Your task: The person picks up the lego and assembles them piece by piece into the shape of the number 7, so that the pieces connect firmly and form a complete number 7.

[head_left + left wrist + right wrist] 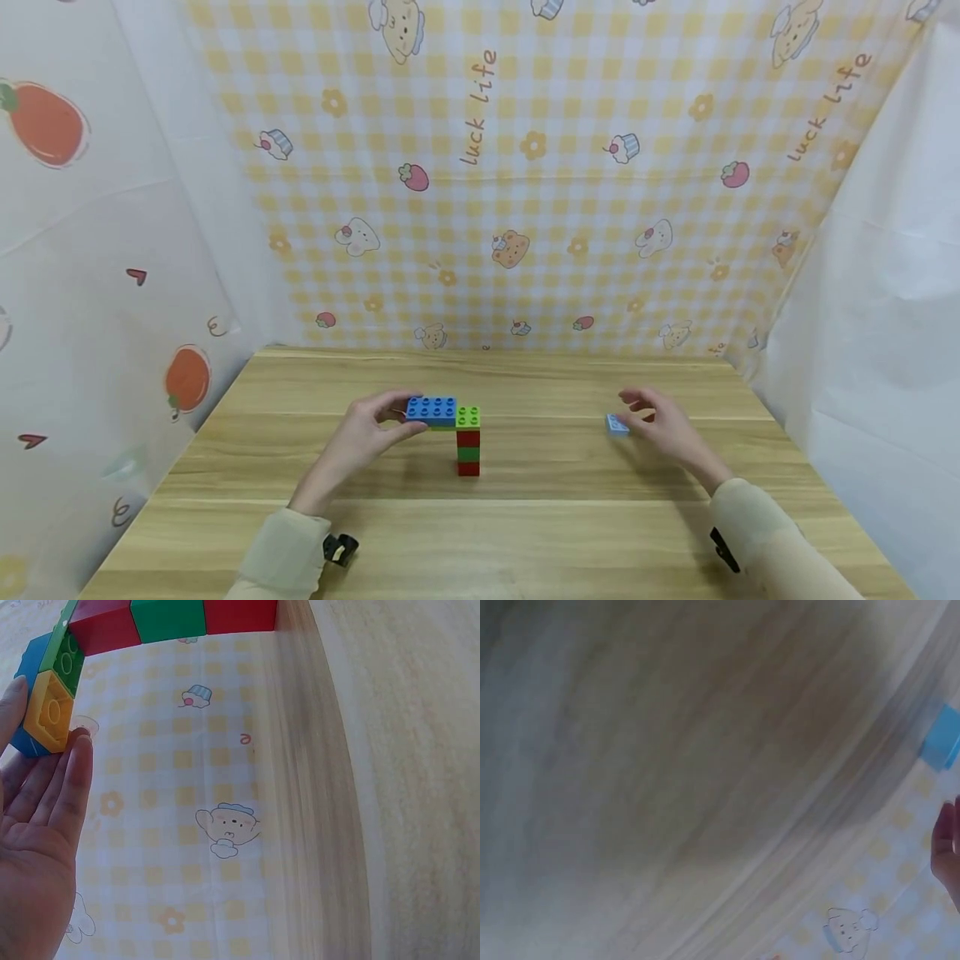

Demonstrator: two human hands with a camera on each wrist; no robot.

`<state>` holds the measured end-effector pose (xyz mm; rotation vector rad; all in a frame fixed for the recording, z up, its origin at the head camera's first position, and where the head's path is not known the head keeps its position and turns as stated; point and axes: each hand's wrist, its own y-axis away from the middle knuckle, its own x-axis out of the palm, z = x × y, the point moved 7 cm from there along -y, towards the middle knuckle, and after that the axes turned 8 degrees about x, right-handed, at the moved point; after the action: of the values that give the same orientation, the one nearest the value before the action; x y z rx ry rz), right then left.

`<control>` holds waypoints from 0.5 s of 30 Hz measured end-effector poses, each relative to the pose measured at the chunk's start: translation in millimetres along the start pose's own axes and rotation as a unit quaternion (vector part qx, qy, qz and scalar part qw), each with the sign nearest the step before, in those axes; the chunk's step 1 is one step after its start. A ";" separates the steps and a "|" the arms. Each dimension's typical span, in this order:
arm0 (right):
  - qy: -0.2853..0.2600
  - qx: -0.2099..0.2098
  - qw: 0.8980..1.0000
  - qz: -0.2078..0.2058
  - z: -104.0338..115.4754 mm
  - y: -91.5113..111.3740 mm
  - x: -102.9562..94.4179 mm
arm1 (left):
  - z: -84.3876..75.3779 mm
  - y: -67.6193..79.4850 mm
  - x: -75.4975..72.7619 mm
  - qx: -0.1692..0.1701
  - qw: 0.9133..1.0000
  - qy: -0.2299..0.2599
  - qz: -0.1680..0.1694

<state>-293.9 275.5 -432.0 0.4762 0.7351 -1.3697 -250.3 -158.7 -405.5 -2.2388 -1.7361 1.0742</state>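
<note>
My left hand (367,427) pinches the left end of a blue building brick (431,411) between thumb and fingers. That brick sits at the top of a tower, beside a lime green brick (468,417). Below, red (468,438) and green bricks (468,455) are stacked in a column. The left wrist view shows a yellow brick (49,712) and a green brick (66,660) on the blue one's underside. Over at the right, my right hand (667,427) hovers by a light blue brick (616,424), fingers loosely bent; the right wrist view shows a gap between them.
Everything stands on a wood-grain table (540,550). A yellow checked cloth (525,200) rises behind the back edge. White sheets flank the table at left (150,217) and right (862,292).
</note>
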 end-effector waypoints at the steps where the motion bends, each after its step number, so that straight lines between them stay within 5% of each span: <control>1: 0.010 0.007 1.000 0.012 -3.5 0.1 1.3 | 0.4 0.2 0.0 -0.001 1.000 0.000 0.000; 6: 0.037 0.037 0.997 0.059 -19.6 -1.6 8.7 | 1.5 1.3 0.7 -0.002 1.000 0.001 0.000; 15: 0.042 0.058 0.995 0.076 -27.5 -7.5 15.0 | 0.1 1.0 0.7 -0.001 1.000 0.000 0.000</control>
<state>-306.0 282.9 -461.0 0.6725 0.6761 -1.2607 -249.5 -158.4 -406.4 -2.2400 -1.7389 1.0738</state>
